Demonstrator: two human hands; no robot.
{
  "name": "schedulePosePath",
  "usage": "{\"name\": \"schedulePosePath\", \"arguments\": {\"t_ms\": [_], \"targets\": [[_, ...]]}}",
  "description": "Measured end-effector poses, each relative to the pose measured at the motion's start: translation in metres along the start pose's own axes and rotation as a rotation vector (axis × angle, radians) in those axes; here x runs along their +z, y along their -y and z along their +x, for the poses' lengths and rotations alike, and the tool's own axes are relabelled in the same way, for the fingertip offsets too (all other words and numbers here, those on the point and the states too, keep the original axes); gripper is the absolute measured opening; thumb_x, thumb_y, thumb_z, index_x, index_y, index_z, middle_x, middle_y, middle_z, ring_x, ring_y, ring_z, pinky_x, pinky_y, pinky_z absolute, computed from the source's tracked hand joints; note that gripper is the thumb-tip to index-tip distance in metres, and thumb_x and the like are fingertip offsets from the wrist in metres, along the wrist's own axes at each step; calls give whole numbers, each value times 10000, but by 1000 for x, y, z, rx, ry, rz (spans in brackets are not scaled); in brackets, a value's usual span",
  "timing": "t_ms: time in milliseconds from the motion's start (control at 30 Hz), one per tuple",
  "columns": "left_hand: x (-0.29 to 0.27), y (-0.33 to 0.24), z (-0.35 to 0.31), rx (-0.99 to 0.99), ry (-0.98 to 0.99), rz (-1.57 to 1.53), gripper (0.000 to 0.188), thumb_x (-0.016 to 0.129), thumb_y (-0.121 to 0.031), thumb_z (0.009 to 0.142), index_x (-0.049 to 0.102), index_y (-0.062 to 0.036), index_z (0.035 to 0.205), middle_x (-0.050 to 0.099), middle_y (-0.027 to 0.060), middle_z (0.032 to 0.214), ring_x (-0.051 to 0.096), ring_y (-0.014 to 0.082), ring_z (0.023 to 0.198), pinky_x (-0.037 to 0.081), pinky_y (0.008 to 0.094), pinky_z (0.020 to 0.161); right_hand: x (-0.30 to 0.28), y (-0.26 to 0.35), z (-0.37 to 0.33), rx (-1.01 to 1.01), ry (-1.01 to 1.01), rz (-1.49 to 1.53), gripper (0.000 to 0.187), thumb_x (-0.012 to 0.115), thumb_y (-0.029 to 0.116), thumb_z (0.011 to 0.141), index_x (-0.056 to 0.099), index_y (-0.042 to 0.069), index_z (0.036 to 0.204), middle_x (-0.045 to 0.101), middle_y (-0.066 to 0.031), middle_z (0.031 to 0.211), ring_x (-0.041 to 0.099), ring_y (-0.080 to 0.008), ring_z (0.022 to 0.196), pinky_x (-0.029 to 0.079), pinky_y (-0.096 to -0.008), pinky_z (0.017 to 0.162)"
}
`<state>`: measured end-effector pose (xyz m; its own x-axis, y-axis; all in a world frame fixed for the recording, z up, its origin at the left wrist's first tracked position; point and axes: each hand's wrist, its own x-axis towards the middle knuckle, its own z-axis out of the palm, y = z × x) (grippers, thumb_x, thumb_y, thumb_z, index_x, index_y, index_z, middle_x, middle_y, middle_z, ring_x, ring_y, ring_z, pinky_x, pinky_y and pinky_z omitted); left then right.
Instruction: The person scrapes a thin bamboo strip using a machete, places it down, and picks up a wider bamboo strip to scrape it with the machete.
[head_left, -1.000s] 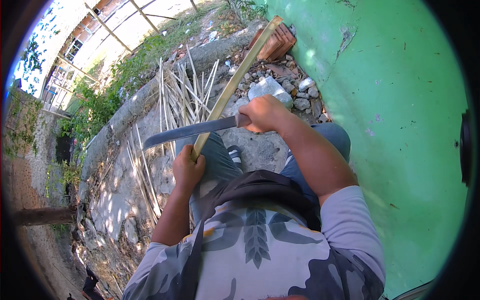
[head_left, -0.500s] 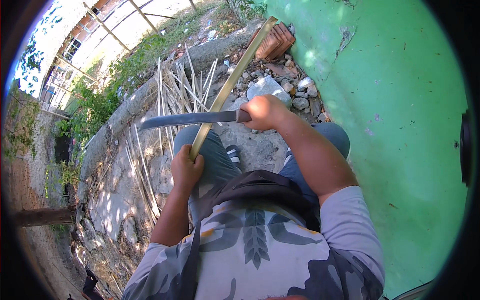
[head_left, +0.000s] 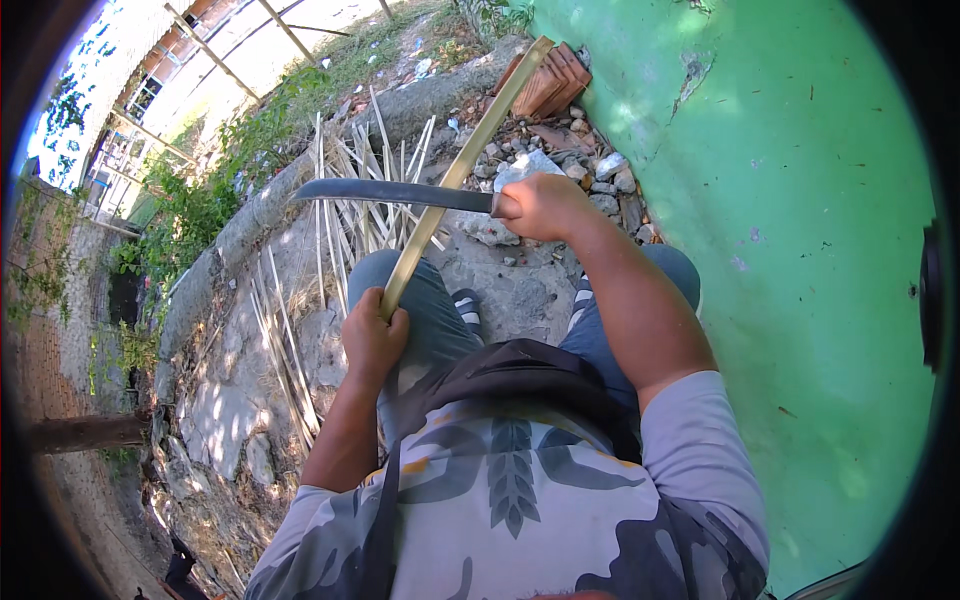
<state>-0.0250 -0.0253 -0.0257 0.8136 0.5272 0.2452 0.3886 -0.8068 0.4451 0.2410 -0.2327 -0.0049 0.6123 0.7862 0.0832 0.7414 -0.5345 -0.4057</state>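
My left hand (head_left: 375, 337) is closed round the near end of a long, pale yellow-green strip (head_left: 468, 158) that looks like split bamboo. The strip slants up and away to the right, its far end near a stack of bricks. Gripped by its handle in my right hand (head_left: 545, 208) is a machete (head_left: 400, 192). Its dark blade points left and crosses the strip a little above my left hand; I cannot tell how firmly the two touch. My fingers hide most of the handle.
Many thin pale strips (head_left: 340, 175) lie on the ground ahead, with more strips (head_left: 285, 350) at the left. Beyond are reddish bricks (head_left: 553, 80), loose stones (head_left: 603, 190) and a low curved concrete edge (head_left: 265, 200). A green wall (head_left: 780, 250) rises close on my right.
My right hand has moved the machete away from me and slightly right, so the blade now crosses the strip farther up. My left hand and the strip have hardly moved.
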Motion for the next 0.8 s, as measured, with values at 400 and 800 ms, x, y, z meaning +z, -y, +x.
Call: {"name": "schedulePosePath", "arguments": {"t_ms": [400,800], "targets": [[-1,-3,0,-18,27,24,261,660,-186,796,647,-48,1017,678,223,854,670,436,807,520,515,728,11,20,-3,-212,72,-23,263,702,407,800,710,156,879,715,-139,815,689,-396,812,547,-502,724],[-1,0,3,-19,38,23,289,669,-199,794,653,-49,1040,684,227,873,672,434,821,525,511,744,3,1,-3,-24,53,51,280,739,356,798,689,127,950,723,-132,874,699,-368,871,547,-483,777]]}}
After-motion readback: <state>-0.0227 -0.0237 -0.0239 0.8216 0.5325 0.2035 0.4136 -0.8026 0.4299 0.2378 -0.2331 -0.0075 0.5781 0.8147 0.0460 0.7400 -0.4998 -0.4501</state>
